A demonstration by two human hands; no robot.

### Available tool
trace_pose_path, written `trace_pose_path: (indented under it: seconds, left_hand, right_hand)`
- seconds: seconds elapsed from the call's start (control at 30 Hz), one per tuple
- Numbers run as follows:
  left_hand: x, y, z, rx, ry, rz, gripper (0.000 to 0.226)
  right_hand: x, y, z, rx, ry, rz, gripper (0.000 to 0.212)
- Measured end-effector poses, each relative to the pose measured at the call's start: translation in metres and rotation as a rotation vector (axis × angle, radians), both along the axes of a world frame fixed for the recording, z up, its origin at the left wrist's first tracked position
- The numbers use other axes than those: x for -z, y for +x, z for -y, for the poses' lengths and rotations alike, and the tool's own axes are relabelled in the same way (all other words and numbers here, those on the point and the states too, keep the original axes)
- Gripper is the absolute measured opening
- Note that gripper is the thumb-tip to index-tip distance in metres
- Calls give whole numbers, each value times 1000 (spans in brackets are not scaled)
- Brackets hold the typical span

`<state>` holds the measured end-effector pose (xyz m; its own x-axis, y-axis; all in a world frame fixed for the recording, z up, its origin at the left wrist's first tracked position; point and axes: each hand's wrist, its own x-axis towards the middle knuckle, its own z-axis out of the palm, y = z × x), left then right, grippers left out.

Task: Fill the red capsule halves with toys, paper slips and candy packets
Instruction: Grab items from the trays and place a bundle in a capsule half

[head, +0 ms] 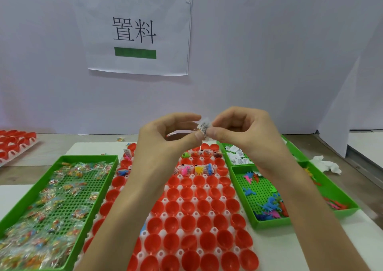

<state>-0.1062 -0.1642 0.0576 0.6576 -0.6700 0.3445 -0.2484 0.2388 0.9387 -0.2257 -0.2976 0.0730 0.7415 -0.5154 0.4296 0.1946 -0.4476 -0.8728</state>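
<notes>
Left hand [165, 134] and right hand [242, 132] pinch one slip [203, 128] together; only far halves [187, 207] hold toys [199, 170] and slips, most lie empty, candy [62, 198] not yet added.

"置料" on wall sheet [136, 30]

Red, green and white filled the workbench.
The capsule halves [199, 208] in the lower centre were plain red, sitting in a white holder [164, 215]. The left tray [87, 157] and the right tray [269, 224] were bright green, with a pattern of round holes in the floor. The candy packets [51, 208] were clear with multicoloured specks, and the toys [269, 205] were blue, pink and orange. The paper slip [204, 128] at the centre was white with black print. In the upper part, the white sign [165, 22] carried black characters and green bars, against a pale lilac wall [269, 42].
</notes>
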Motion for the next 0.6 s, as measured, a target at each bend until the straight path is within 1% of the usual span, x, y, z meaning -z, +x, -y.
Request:
trace_pose_path:
  seconds: [0.17, 0.23, 0.33, 0.37, 0.43, 0.47, 0.53, 0.6]
  left_hand:
    - [-5, 1, -3, 105, 37, 48, 29]
    - [-5, -1, -2, 92, 21, 63, 27]
    - [-4, -1, -1, 50, 9, 47, 25]
    - [-4, -1, -2, 43, 10, 39, 24]
    - [-4, 1, -2, 33, 13, 33, 24]
    - [-5, 2, -3, 31, 17, 34, 24]
    - [-5, 4, -5, 35, 23, 33, 24]
    - [-6, 4, -6, 38, 26, 38, 25]
  right_hand:
    - [-2, -2, 2, 49, -29, -34, 12]
    - [-3, -3, 2, 41, -65, -55, 13]
    - [-7, -9, 6, 1, -104, -138, 21]
    - [-9, -14, 12, 10, -79, -145, 23]
    - [-10, -26, 31, 105, -77, -170, 22]
    - [-7, -32, 42, 179, -127, -225, 19]
    - [2, -44, 65, 287, -238, -409, 10]
    - [13, -52, 83, 308, -291, -628, 7]
